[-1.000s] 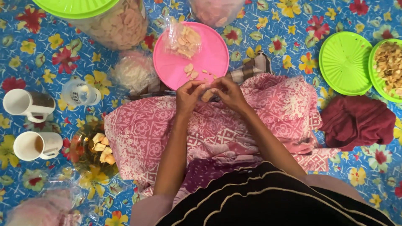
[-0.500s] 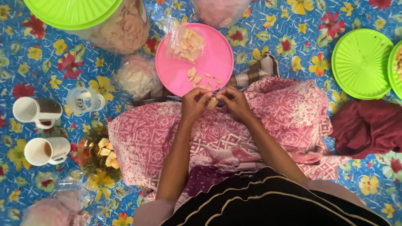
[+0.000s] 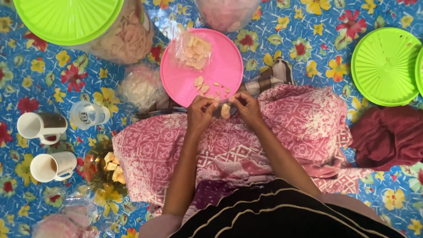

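Observation:
My left hand [image 3: 200, 112] and my right hand [image 3: 244, 108] meet just below a pink round lid [image 3: 220, 70] lying on the floral mat. Between their fingertips they pinch a small clear plastic packet of pale crackers [image 3: 225, 110]. Loose cracker pieces [image 3: 205, 83] lie on the pink lid, along with a clear bag of crackers [image 3: 192, 50] at its upper left. My lap is covered by a pink patterned cloth [image 3: 304, 128].
A big clear container of crackers with a lime lid [image 3: 70, 20] stands top left. Two white mugs [image 3: 42, 128] and a clear cup [image 3: 90, 115] stand left. A glass bowl of crackers [image 3: 108, 165], a lime lid [image 3: 385, 66] and a dark red cloth [image 3: 387, 136] lie around.
The view has shifted, so everything sits lower and more to the right in the frame. Both hands stay together on the small packet, fingers working at it.

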